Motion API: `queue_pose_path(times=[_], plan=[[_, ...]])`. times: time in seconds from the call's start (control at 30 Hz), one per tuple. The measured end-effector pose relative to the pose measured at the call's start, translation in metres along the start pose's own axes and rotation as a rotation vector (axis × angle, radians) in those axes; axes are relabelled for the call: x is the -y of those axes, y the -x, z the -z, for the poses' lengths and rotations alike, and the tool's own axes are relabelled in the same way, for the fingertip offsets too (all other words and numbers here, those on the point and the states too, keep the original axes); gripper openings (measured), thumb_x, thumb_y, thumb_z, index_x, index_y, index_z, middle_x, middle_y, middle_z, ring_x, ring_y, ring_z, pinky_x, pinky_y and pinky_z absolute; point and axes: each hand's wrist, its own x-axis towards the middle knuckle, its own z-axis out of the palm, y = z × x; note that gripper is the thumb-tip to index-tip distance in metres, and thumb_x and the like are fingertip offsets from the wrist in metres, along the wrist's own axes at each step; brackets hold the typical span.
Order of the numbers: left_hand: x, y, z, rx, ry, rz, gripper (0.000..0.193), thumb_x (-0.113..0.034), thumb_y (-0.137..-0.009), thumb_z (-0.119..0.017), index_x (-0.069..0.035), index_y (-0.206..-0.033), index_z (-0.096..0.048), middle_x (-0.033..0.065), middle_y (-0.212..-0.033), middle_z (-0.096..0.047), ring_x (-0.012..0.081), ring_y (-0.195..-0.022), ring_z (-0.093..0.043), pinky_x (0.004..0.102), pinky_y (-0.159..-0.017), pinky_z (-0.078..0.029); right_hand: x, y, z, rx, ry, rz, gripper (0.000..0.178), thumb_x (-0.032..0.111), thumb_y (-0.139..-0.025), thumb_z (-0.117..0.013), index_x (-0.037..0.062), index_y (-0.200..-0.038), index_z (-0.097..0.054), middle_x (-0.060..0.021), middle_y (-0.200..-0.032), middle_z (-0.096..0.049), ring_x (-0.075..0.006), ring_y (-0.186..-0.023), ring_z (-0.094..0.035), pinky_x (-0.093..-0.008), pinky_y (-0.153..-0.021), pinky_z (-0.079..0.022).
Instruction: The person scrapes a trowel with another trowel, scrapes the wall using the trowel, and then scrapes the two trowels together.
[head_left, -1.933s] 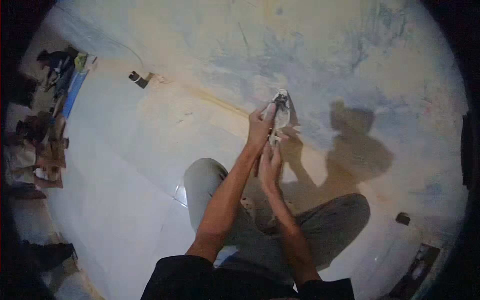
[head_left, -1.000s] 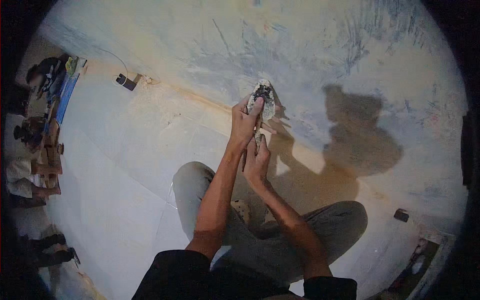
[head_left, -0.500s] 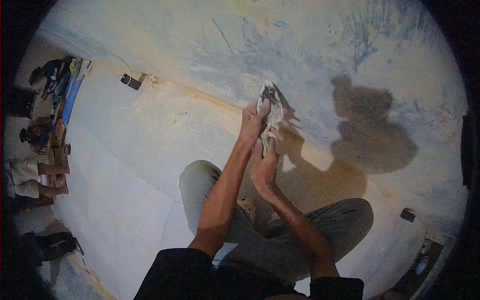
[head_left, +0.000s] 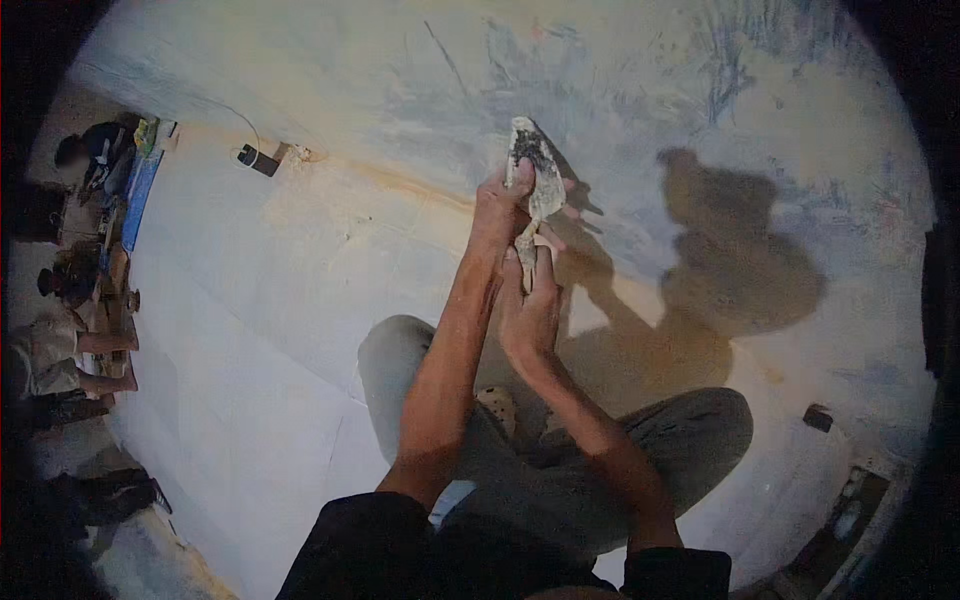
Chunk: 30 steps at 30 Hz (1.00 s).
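A pointed trowel (head_left: 546, 190) with a dirty, pale-crusted blade and a dark patch is held between my two hands, its tip toward the wall. My left hand (head_left: 496, 200) is closed on the blade's edge, with the thumb lying on the flat face. Lower down, my right hand (head_left: 533, 302) wraps the trowel's pale handle, fingers partly stretched along it. The blade is a short way in front of the paint-smeared wall (head_left: 620, 130), where its shadow falls. My fingers behind the blade are partly hidden.
I squat on a pale floor (head_left: 240, 270), knees spread. A black box with a cord (head_left: 258, 160) lies by the wall's foot; a small dark object (head_left: 818, 417) is at right. People (head_left: 90, 160) and a blue board (head_left: 143, 200) are far left. A framed opening (head_left: 850, 525) stands lower right.
Both hands and the trowel have moved slightly up and left, toward the wall. The grip of each hand looks the same.
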Motion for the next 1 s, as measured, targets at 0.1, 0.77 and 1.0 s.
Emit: queue_pose_path(times=[0.1,0.77,1.0], plan=[[0.008,0.003,0.005,0.053,0.024,0.020,0.040,-0.034,-0.095,-0.054,0.004,-0.106,-0.054,0.0229,-0.091,-0.066,0.0321,-0.068,-0.068,0.0412,-0.044,-0.059,-0.012,0.010,0.000,-0.027,-0.034,-0.028,0.030,0.021,-0.099,-0.045,-0.0038,-0.116,-0.049,-0.0222,-0.095,-0.060,-0.0283,-0.088,-0.059,-0.0408,-0.079,-0.044],[-0.003,0.007,0.008,0.018,0.039,0.048,0.040,-0.034,-0.094,-0.055,0.004,-0.110,-0.054,0.0208,-0.093,-0.067,0.0317,-0.070,-0.068,0.0425,-0.045,-0.058,0.017,0.017,-0.001,-0.034,-0.011,-0.046,0.039,0.029,-0.099,-0.047,-0.0066,-0.113,-0.050,-0.0215,-0.096,-0.062,-0.0299,-0.087,-0.060,-0.0409,-0.081,-0.044],[0.002,0.008,-0.002,-0.008,0.042,0.060,0.036,-0.032,-0.093,-0.058,0.001,-0.106,-0.060,0.0178,-0.088,-0.068,0.0240,-0.068,-0.067,0.0334,-0.052,-0.057,0.011,0.011,-0.001,-0.078,-0.035,0.017,0.035,0.026,-0.099,-0.046,-0.0061,-0.112,-0.051,-0.0201,-0.094,-0.062,-0.0269,-0.085,-0.060,-0.0374,-0.078,-0.045]])
